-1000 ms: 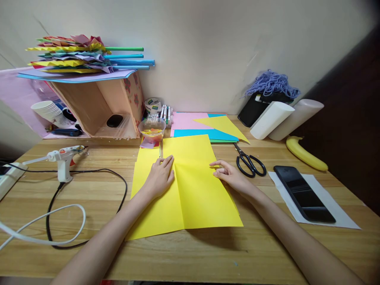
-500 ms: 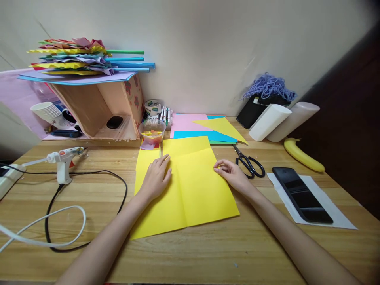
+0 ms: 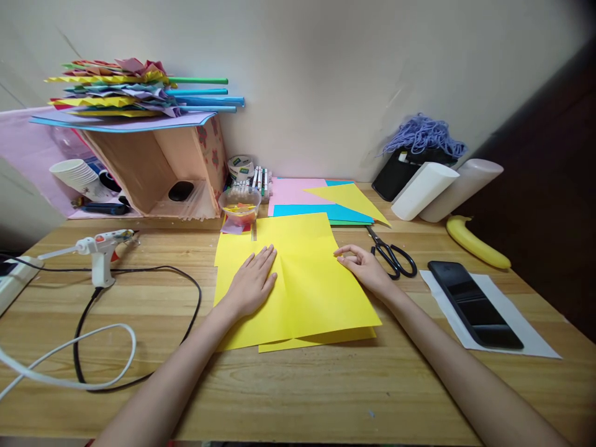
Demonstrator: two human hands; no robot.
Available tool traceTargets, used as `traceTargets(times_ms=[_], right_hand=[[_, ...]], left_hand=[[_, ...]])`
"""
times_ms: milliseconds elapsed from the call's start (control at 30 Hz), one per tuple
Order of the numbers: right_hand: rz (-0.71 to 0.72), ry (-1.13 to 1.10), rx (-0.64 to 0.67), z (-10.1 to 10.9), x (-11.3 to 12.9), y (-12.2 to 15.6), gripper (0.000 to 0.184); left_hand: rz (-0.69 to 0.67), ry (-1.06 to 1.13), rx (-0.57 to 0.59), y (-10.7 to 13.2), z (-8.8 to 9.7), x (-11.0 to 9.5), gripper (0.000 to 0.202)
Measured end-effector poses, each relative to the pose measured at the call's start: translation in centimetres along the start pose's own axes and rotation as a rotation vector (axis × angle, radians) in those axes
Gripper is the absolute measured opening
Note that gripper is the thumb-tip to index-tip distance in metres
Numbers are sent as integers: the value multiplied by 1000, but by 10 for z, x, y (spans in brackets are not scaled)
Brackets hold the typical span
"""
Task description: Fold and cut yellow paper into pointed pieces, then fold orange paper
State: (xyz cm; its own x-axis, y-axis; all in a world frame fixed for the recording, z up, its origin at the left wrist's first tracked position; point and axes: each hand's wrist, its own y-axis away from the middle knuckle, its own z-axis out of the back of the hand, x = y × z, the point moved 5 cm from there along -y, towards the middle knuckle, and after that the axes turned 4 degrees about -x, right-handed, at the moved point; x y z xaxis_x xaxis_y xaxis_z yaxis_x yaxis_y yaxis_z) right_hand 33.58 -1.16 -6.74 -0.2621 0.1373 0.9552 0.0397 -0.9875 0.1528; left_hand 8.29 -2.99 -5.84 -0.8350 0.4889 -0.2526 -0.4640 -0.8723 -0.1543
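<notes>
left hand (image 3: 254,282) flat on yellow paper (image 3: 311,292); right hand (image 3: 363,267) at its edge

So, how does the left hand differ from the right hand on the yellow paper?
The left hand lies flat, palm down, fingers stretched; the right hand is curled, its fingertips drawn together. The left hand rests near the middle crease of the yellow paper; the right hand sits at its right edge, near the scissors. Both touch the yellow paper.
</notes>
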Motion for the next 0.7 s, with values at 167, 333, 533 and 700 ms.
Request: traceTargets(times_ms=[167, 333, 533, 700], right_hand=[[-44, -10, 31, 0, 2, 6, 33], [-20, 53, 40, 8, 11, 13, 36], [17, 162, 245, 4, 11, 16, 32], [46, 128, 32, 6, 2, 4, 27]], left_hand=[[18, -27, 22, 0, 2, -1, 51], [12, -14, 22, 1, 0, -1, 52], [25, 11, 6, 1, 1, 1, 52], [18, -5, -25, 5, 9, -3, 54]])
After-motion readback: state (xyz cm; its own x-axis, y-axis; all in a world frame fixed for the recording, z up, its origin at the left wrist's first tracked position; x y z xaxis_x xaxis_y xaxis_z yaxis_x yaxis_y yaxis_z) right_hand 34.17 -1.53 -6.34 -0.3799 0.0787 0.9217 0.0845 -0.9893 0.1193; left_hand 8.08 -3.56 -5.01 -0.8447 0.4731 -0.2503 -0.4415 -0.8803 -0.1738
